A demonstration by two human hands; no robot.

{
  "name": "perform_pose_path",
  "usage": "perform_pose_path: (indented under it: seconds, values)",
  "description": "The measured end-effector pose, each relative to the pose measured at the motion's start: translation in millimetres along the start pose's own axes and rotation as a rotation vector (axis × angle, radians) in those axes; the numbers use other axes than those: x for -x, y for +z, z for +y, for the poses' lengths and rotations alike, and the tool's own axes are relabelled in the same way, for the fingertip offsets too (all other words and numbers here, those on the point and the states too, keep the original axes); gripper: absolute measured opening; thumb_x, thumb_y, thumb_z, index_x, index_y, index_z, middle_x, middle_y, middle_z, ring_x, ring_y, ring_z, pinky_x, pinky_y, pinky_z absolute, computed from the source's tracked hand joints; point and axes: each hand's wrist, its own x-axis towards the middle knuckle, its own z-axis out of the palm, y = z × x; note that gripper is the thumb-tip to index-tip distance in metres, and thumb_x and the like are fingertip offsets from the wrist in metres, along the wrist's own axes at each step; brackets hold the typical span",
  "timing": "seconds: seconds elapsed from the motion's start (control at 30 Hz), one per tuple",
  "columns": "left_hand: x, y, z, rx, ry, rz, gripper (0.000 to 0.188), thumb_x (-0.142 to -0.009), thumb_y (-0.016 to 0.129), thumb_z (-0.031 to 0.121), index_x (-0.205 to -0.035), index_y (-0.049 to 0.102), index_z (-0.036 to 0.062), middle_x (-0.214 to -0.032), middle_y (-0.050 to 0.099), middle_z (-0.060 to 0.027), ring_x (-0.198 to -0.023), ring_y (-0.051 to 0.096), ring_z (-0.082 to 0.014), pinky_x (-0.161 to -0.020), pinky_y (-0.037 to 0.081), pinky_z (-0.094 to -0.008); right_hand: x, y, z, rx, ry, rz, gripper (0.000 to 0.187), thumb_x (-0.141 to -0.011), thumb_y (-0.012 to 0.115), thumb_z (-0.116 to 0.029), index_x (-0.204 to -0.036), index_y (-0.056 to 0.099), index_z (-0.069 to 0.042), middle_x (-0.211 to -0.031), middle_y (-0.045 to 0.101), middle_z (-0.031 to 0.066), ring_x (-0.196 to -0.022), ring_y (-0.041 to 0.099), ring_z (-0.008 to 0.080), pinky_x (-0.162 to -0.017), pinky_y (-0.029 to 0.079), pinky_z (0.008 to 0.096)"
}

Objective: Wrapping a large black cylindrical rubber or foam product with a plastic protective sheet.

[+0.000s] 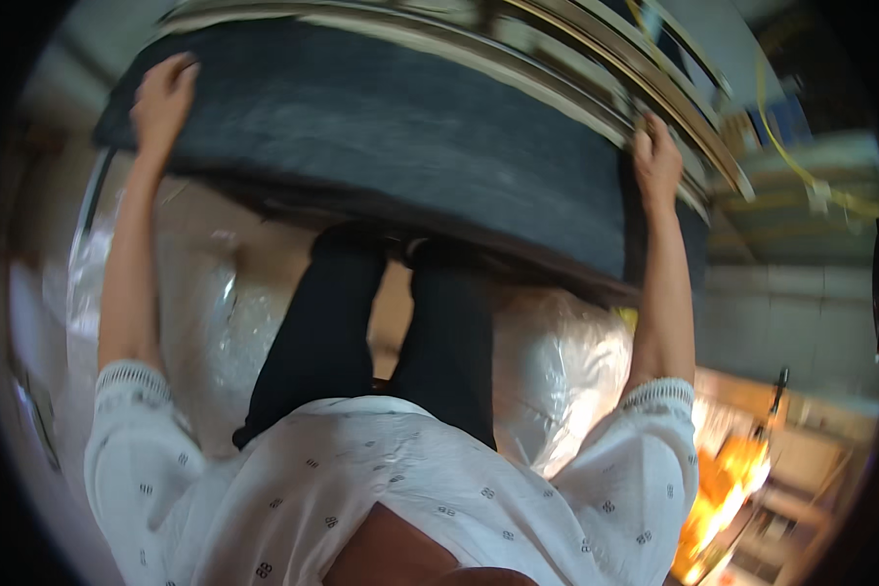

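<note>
A wide length of dark grey fabric (400, 127) stretches across in front of me, from far left to right. My left hand (164, 105) is closed at its left end, fingers curled on the cloth. At the right end, my right hand (657, 161) is closed with the thumb side up, by the far edge of the fabric. A fold line runs down the cloth beside that hand. Motion blur softens both hands, and the fingertips are partly hidden.
Beyond the fabric run long pale and brown rails (596, 59). Clear plastic wrapping (562, 371) bulges beside my legs. A yellow cable (776, 146) hangs at the right. Bright orange-yellow material (728, 498) lies at the lower right. A thin metal frame (86, 225) stands at the left.
</note>
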Motion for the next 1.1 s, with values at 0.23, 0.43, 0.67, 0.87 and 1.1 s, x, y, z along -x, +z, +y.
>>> perform_pose_path:
  seconds: [0.23,0.43,0.67,0.87,1.1]
  values:
    - [8.6,0.4,13.9,-0.119,0.002,0.118,0.019,-0.082,0.060,0.026,-0.097,0.062,0.0159,-0.094,0.060,-0.0039,-0.092,0.057,-0.0266,-0.077,0.045,-0.0408,-32.9,67.3,-146.5,-0.085,-0.058,-0.060,0.031,-0.082,0.049,-0.017,-0.110,0.060,-0.010,-0.096,0.063,0.0184,-0.087,0.063,0.0340,-0.077,0.049,0.0388]
    - [13.7,-3.2,23.5,-0.035,-0.085,0.110,0.018,-0.080,0.061,0.024,-0.095,0.061,0.0148,-0.095,0.056,-0.0040,-0.096,0.052,-0.0260,-0.081,0.039,-0.0413,-64.5,140.6,-294.9,-0.207,-0.268,-0.037,0.028,-0.081,0.052,-0.015,-0.107,0.059,-0.008,-0.092,0.063,0.0189,-0.084,0.061,0.0374,-0.073,0.048,0.0441]
    - [14.2,-8.8,24.8,0.041,-0.110,0.125,0.018,-0.078,0.063,0.020,-0.094,0.059,0.0128,-0.095,0.053,-0.0039,-0.096,0.050,-0.0247,-0.083,0.037,-0.0387,-104.0,222.1,-431.4,-0.279,-0.412,-0.019,0.025,-0.079,0.053,-0.015,-0.103,0.060,-0.008,-0.088,0.065,0.0174,-0.080,0.061,0.0371,-0.071,0.049,0.0450]
    - [13.8,-13.6,25.4,0.072,-0.116,0.116,0.016,-0.076,0.063,0.015,-0.090,0.057,0.0100,-0.093,0.051,-0.0063,-0.093,0.048,-0.0251,-0.081,0.036,-0.0394,-131.0,275.3,-511.0,-0.302,-0.542,-0.006,0.021,-0.078,0.055,-0.016,-0.096,0.059,-0.007,-0.090,0.064,0.0159,-0.080,0.062,0.0355,-0.069,0.050,0.0451]
    - [7.3,-8.2,31.4,0.007,-0.100,0.086,0.020,-0.073,0.065,0.015,-0.091,0.057,0.0086,-0.092,0.053,-0.0075,-0.092,0.049,-0.0273,-0.077,0.037,-0.0416,-148.7,327.1,-552.0,-0.337,-0.630,-0.014,0.013,-0.079,0.053,-0.011,-0.091,0.054,-0.006,-0.086,0.063,0.0174,-0.079,0.063,0.0341,-0.067,0.051,0.0459]
